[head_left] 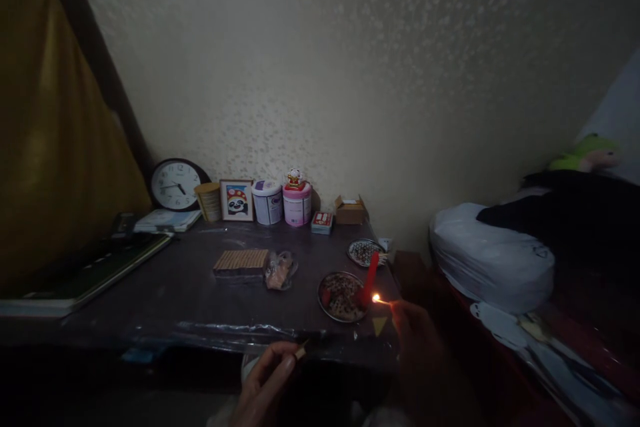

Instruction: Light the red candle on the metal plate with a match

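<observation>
Low in front, the left hand [265, 383] pinches a matchbox [301, 351] while the right hand [425, 353], grip clamped on a lit match [383, 300], holds the flame beside the red candle [371, 278] on the counter's [175, 300] near plate [325, 303]; lighting's underway, wick next.

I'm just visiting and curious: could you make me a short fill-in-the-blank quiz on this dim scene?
1. The right hand holds a lit ____ beside the red candle.
2. The red candle stands in a round metal ____ of food.
3. The round black-rimmed wall clock leans against the ____.

Missing words: match; plate; wall
</observation>
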{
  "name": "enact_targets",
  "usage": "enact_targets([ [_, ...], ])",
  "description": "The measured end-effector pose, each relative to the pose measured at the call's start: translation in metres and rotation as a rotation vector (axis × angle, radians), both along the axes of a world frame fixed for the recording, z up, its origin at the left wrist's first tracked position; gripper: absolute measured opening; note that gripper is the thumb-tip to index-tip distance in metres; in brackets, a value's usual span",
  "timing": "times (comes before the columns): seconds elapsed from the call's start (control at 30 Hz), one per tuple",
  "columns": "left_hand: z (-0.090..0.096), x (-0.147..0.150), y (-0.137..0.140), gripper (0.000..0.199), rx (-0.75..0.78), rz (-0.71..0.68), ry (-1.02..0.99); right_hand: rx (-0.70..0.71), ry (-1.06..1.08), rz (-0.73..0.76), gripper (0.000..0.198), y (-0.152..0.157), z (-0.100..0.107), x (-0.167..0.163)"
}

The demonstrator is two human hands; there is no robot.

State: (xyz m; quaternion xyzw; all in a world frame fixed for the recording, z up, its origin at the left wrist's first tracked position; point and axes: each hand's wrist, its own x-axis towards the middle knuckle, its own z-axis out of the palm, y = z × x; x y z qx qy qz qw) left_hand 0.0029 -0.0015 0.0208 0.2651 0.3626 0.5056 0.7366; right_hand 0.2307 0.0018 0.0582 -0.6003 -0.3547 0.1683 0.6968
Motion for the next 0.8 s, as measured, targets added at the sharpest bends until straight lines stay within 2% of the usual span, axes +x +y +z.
enact_targets([
  [0.1,0.0,0.0,0.0,0.021,0.024,0.014,0.022,-0.08,0.022,0.054,0.025,-0.001,0.004,0.005],
  [0.17,0.004,-0.001,-0.003,0.02,0.036,0.007,0.032,-0.083,0.06,0.045,0.026,0.002,0.004,0.007],
  [0.33,0.014,-0.002,-0.007,0.018,-0.001,0.003,0.027,0.018,0.228,0.019,0.031,0.019,0.001,0.01],
  [0.5,0.01,0.0,-0.003,0.011,0.038,-0.027,0.001,0.153,0.546,0.071,0.034,0.029,0.011,0.014],
  [0.8,0.013,-0.002,-0.006,0.012,0.016,-0.026,0.007,0.172,0.571,0.124,0.029,0.035,0.023,0.019],
])
